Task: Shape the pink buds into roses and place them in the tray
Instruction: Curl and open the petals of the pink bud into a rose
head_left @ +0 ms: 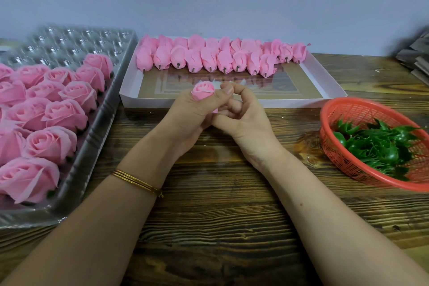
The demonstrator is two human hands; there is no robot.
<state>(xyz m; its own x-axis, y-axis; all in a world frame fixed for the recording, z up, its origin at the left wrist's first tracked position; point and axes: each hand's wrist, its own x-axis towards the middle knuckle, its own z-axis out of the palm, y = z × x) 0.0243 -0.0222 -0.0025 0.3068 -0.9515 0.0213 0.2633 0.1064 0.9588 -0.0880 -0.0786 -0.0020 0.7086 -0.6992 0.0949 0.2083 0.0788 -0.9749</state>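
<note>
The left hand [188, 116] is closed round the bud [202, 91], which pokes up out of the fist above the table [220, 204], just in front of the box [232, 101]; only its tight pink top and a sliver of pink lower down between the hands show. The right hand [248, 123] has its fingers curled in against the left, at the bud's lower end, but whether they pinch anything there is hidden, so I cannot tell. The bud is closed, so the shaping looks barely begun. The main risk is in the petals: they look thin and soft, and a hard pull or a fingernail caught on an edge could tear or crease one, leaving a rose that does not match the roses [62, 114] already in the tray [97, 137]. Too tight a fist could crush the core and flatten the outer layers before they are opened. Uneven spreading, with one side peeled back more than the other, would give a lopsided bloom. When it goes to the tray, reaching left across the filled rows could brush and dent finished roses, since the free pockets lie at the far end. A careless elbow could also nudge the buds [209, 59] lined up in the box, or tip the basket [334, 123] of leaves [380, 146] near the right arm.
</note>
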